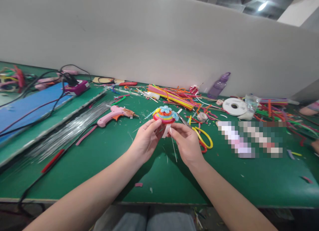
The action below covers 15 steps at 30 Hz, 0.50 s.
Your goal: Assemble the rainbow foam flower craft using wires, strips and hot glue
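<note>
A long bench (104,164) covered in green is seen, set against a plain pale partition wall (159,41); a dark ceiling with one lamp shows at the upper right. The person's knees are seen below the bench's near edge.

A small ornament (164,115) of coiled pipe cleaners is held just above the middle of the bench. It is a low dome banded in red, orange and yellow, topped with a light blue flower. The left hand (146,138) is closed on its left side and underside, fingers curled tight. The fingers of the right hand (185,141) are pinched narrow on its lower right edge, where a white strip (165,131) and a thin wire (173,148) hang down.

A pink glue gun (114,114) lies to the left, beside a sheaf of silver wires (67,131) and a blue board (27,104) crossed by black cables. Yellow-handled scissors (203,136) lie just beside the right hand. Behind are loose pipe cleaners (171,95), a white tape spool (234,106) and a purple bottle (219,85). Another person's arm (309,109) rests at the far right edge. Nothing is seen between the camera and the ornament.
</note>
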Each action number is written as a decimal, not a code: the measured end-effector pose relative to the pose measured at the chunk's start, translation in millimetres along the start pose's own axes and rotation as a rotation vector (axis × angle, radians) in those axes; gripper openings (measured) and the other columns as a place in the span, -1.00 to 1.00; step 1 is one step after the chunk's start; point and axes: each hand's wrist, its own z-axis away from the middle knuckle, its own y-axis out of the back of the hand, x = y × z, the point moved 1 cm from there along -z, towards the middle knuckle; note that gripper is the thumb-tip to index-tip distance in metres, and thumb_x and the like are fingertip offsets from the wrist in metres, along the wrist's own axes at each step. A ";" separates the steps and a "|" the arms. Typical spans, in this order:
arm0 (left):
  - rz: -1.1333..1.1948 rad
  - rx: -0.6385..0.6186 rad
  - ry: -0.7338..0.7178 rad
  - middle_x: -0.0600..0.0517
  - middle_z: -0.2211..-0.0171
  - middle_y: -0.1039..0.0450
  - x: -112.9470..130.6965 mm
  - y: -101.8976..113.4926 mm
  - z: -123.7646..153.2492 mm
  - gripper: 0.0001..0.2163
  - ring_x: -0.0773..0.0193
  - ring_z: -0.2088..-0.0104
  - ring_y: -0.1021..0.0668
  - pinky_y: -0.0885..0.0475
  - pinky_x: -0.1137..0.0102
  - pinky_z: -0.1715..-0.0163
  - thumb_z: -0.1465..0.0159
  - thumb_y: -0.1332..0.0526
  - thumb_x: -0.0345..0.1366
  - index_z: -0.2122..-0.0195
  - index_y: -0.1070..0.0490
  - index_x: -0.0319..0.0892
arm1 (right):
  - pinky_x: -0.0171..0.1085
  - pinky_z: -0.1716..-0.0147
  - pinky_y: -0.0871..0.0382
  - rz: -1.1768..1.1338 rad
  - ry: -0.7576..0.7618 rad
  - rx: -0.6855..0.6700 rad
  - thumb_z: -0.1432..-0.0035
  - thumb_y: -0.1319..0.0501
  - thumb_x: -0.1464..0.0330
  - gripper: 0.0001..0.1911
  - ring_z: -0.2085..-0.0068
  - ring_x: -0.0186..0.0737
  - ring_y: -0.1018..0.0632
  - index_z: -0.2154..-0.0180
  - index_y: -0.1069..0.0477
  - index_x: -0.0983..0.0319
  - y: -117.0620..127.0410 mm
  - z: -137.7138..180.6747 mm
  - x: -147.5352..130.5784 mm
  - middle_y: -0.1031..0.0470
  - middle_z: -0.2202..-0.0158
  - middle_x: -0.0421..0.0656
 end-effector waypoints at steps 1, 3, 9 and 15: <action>0.001 -0.008 -0.004 0.00 0.28 -0.59 0.0 -0.2 0.2 -0.84 0.33 0.26 -0.57 -0.45 0.47 0.22 -0.07 -0.39 -0.31 0.32 -0.54 -0.23 | -0.30 0.23 -0.47 -0.019 -0.013 0.008 0.09 -0.43 0.33 -0.83 0.34 -0.33 -0.56 0.36 -0.58 0.14 0.5 -0.1 2.0 -0.61 0.37 -0.24; -0.002 -0.015 -0.008 0.00 0.28 -0.60 0.1 -0.3 0.3 -0.84 0.33 0.26 -0.57 -0.45 0.48 0.22 -0.06 -0.39 -0.32 0.32 -0.55 -0.23 | -0.29 0.20 -0.46 -0.034 -0.025 0.033 0.12 -0.44 0.33 -0.83 0.32 -0.32 -0.57 0.38 -0.57 0.15 1.7 -0.5 5.7 -0.60 0.38 -0.24; -0.045 -0.006 -0.005 -0.02 0.25 -0.58 0.0 0.2 0.5 -0.80 0.32 0.25 -0.55 -0.44 0.47 0.27 -0.06 -0.39 -0.30 0.30 -0.54 -0.23 | -0.29 0.20 -0.47 0.046 0.035 0.002 -0.01 -0.36 0.32 -0.89 0.31 -0.32 -0.57 0.35 -0.52 0.17 -1.1 2.4 4.8 -0.57 0.38 -0.25; -0.050 -0.086 0.022 0.02 0.30 -0.55 0.4 -0.1 1.1 -0.78 0.38 0.44 -0.48 -0.33 0.49 0.56 -0.10 -0.36 -0.25 0.24 -0.51 -0.23 | -0.31 0.40 -0.49 0.076 0.027 -0.076 -0.04 -0.32 0.31 -0.88 0.43 -0.34 -0.54 0.37 -0.45 0.20 -8.8 7.2 -2.9 -0.47 0.44 -0.26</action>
